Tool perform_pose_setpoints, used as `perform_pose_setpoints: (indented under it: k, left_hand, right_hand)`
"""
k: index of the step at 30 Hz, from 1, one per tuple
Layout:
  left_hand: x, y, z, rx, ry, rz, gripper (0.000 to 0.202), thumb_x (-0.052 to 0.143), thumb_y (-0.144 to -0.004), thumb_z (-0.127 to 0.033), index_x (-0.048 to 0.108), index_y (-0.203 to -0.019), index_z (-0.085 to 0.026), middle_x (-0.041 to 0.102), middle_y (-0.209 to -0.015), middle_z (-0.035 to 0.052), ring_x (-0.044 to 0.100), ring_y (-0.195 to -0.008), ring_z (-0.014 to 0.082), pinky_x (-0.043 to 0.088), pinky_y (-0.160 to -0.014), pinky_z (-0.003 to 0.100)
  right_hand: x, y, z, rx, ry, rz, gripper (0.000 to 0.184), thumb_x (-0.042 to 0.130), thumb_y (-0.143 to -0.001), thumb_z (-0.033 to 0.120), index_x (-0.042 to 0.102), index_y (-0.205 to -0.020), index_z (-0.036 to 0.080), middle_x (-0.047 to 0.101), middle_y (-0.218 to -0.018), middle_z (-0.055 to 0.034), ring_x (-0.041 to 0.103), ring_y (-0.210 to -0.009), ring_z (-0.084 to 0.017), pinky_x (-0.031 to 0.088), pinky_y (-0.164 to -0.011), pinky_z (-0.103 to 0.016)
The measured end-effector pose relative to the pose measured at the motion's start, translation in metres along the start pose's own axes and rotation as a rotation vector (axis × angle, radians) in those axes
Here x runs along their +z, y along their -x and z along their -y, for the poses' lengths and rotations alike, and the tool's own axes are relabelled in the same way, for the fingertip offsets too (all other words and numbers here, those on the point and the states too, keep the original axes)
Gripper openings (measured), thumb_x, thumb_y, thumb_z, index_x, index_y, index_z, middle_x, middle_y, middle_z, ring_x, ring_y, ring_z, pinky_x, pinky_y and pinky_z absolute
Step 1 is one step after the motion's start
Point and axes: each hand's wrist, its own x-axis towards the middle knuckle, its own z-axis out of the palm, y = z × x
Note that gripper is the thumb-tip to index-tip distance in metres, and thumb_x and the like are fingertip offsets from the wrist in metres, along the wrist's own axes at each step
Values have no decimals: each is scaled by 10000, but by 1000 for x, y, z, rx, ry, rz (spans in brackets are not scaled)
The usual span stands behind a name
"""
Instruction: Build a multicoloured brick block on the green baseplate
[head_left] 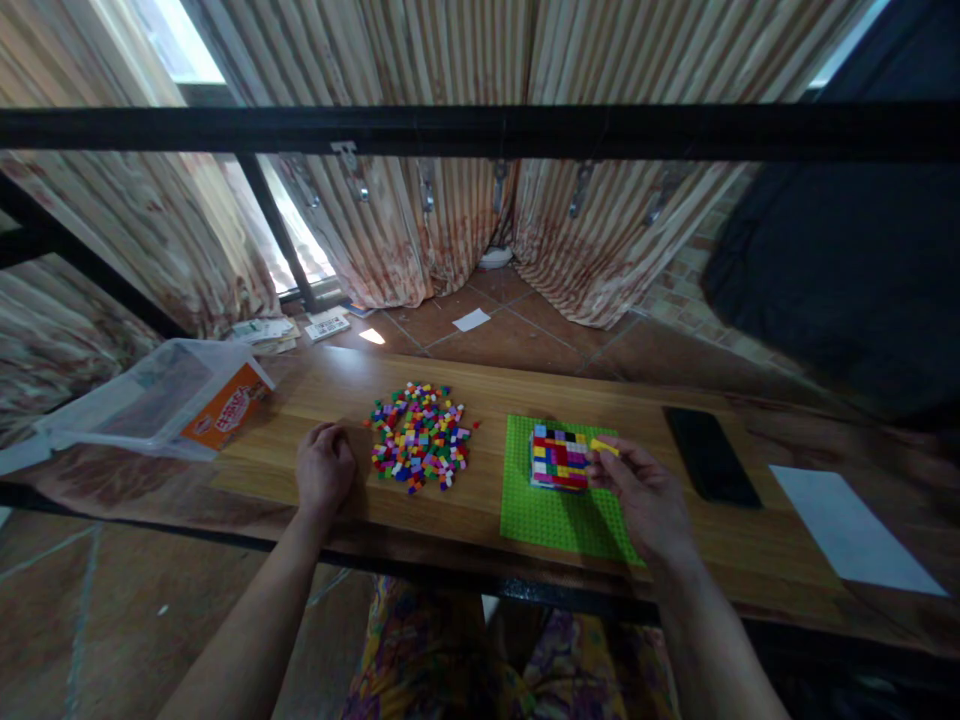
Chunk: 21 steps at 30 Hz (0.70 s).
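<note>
My right hand [649, 497] pinches a yellow toy brick [604, 447] between thumb and fingers. It hovers at the right side of a multicoloured brick block [559, 460], built of several small bricks in rows. That block sits on a green studded baseplate [525, 520], whose right part is partly covered by my hand. My left hand [325, 466] rests on the table with its fingers curled in; whether anything is inside them is hidden. Just right of it lies a loose heap of small coloured bricks [420, 440].
A clear plastic bin [150, 400] with an orange label stands at the table's left end. Right of the baseplate lie a black phone [711, 456] and a white paper sheet [855, 528]. A dark metal bar [480, 130] crosses beyond the wooden table [450, 520].
</note>
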Motion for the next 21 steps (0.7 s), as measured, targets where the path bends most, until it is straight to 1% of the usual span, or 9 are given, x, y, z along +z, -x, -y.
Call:
perform_pose_setpoints:
  k: [3,5,7,9,12,18,21]
  left_hand:
    - [0,0,0,1,-8,4,268,443,-819,-229,676,-923,-149,645,-1080,140,586,-1053,274,463,-990,431]
    - [0,1,0,-5,-20,8,270,442,-821,-237,674,-922,-145,642,-1090,146,584,-1056,276,464,-987,427]
    - [0,1,0,-11,-26,7,268,445,-820,-243,672,-921,-144,639,-1098,144,580,-1063,275,460,-990,423]
    - [1,1,1,-13,-26,4,263,447,-821,-246,672,-917,-148,638,-1097,140,578,-1065,273,456,-994,421]
    - [1,0,1,-8,-25,6,263,443,-824,-245,671,-916,-150,639,-1097,139,576,-1066,273,454,-995,424]
    - [0,0,1,-10,-26,22,270,440,-819,-234,674,-921,-147,638,-1096,141,568,-1076,273,442,-1005,426]
    - [0,0,1,-17,-32,16,280,440,-826,-244,679,-931,-142,641,-1099,141,570,-1077,275,446,-1001,423]
  right_hand:
    - [-3,-5,2,-25,98,-27,366,763,-676,476,687,-918,212,706,-759,-22,631,-623,-145,532,-589,-299]
    - [-3,-8,3,-51,203,-56,348,737,-696,476,698,-904,200,705,-741,-25,626,-632,-149,516,-590,-292]
    - [-2,-10,5,-98,307,-85,309,711,-718,457,717,-879,193,706,-745,-26,622,-662,-153,503,-620,-292]
    - [0,-10,6,-138,357,-100,275,703,-721,432,732,-852,192,714,-776,-29,623,-703,-158,498,-665,-299]
    - [3,-9,8,-151,354,-100,254,709,-705,415,744,-832,197,724,-810,-32,625,-729,-165,497,-689,-306]
    - [6,-6,5,-129,303,-117,275,719,-703,423,752,-868,205,705,-734,-17,544,-566,-119,449,-540,-261]
    - [7,-7,3,-136,254,-110,289,726,-703,439,746,-862,199,688,-694,-11,539,-552,-115,455,-534,-260]
